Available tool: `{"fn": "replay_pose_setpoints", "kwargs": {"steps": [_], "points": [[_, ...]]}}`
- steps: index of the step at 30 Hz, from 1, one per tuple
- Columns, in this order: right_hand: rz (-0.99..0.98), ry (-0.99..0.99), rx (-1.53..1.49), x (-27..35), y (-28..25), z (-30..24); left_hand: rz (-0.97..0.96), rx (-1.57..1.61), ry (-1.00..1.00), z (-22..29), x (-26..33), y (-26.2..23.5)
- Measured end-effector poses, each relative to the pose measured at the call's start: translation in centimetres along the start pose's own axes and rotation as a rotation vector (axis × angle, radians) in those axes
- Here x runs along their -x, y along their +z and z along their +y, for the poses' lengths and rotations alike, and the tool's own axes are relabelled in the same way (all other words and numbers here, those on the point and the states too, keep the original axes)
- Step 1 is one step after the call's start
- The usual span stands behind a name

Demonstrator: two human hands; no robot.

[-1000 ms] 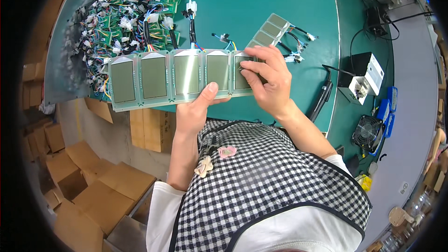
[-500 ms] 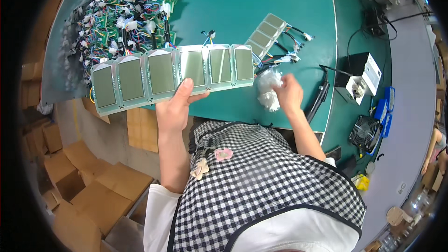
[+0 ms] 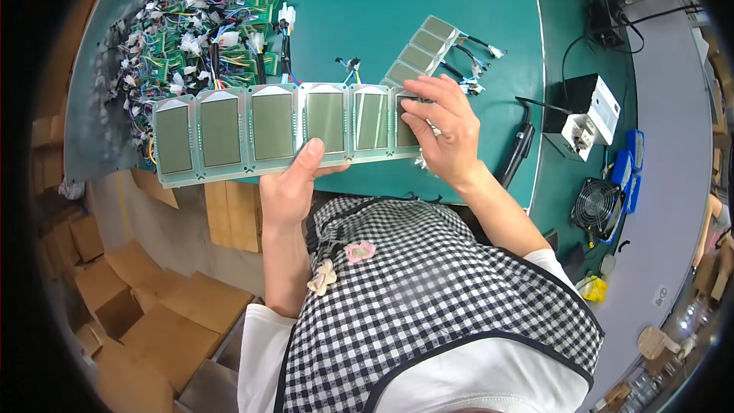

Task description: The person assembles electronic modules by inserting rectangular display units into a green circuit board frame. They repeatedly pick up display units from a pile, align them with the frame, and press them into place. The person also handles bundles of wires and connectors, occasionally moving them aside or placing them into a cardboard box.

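- The display strip (image 3: 273, 126) showed six grey-green screens (image 3: 222, 131), two glare-streaked, above the table's (image 3: 367, 15) near edge.
- The left hand (image 3: 289, 191) gripped its lower edge.
- The right hand (image 3: 451, 138) partly covered its end, grip impossible to tell.

Looks like an electronics assembly workshop, to judge by the green tabletop (image 3: 367, 15), heap of wired circuit boards (image 3: 218, 11), strip of display panels (image 3: 272, 126), corded black tool (image 3: 518, 149), black fan (image 3: 598, 205) and open cardboard boxes (image 3: 176, 325).
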State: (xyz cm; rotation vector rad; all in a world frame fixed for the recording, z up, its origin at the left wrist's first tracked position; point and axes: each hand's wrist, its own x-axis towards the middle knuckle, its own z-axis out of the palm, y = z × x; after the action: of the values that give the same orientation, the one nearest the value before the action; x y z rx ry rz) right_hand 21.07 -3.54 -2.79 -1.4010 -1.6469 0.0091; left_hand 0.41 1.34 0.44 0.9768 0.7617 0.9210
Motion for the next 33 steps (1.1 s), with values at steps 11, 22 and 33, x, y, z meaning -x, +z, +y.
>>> {"fn": "replay_pose_setpoints", "kwargs": {"steps": [11,22,33], "points": [[-0.414,0.996,0.397,11.7,0.6,6.8,0.095,-0.015,0.037,-0.3,-1.0,-1.4],[-0.231,0.066,-0.015,-3.9,2.4,-4.5,-0.122,-0.358,0.144,-4.2,-0.9,2.8],[-0.020,0.014,-0.226,-2.7,3.4,-4.4,-0.146,-0.371,0.110,-5.4,-0.2,1.6]]}}
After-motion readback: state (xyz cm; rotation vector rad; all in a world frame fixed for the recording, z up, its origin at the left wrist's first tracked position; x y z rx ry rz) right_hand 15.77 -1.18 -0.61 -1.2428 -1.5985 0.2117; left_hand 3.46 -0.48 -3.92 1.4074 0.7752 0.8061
